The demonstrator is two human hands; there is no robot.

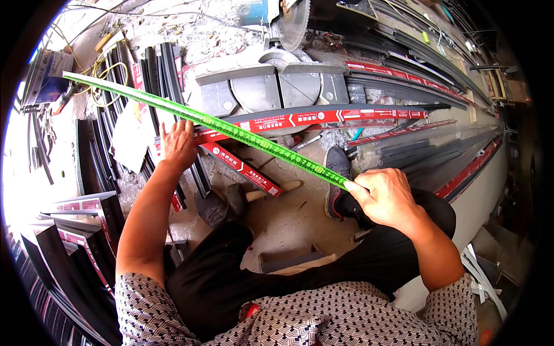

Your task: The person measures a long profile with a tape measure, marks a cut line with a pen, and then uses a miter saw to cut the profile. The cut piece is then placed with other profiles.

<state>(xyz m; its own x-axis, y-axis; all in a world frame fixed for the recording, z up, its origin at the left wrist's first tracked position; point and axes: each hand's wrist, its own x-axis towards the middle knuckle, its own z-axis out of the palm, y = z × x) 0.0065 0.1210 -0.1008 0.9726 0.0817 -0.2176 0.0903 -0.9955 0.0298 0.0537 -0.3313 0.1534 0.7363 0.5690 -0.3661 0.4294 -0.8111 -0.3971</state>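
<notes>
head view: green tape blade (259, 142) runs slantwise across the middle, far end at upper left near a blue container (53, 78), near end in the right hand (388, 196). right fingers are clenched on that near end, thumb along the top; palm side hidden, so tape beyond the thumb can't be seen. left hand (179, 145) is just below the tape, fingertips at its lower edge, over the left part of a red-labelled dark profile (323, 118); can't tell whether those fingers grasp tape or profile or only rest, undersides hidden. profile lies along the front of a miter saw base (213, 99), partly covered by tape and hand. saw blade (293, 26) is cut off by the top edge. shorter red-labelled piece (245, 170) slants below, its upper end under the longer one. hammer (274, 191) on the floor by a dark shoe (211, 209). profile stack (86, 248) at lower left runs out past the fisheye rim; far left is washed out, far right too dark to make out.
</notes>
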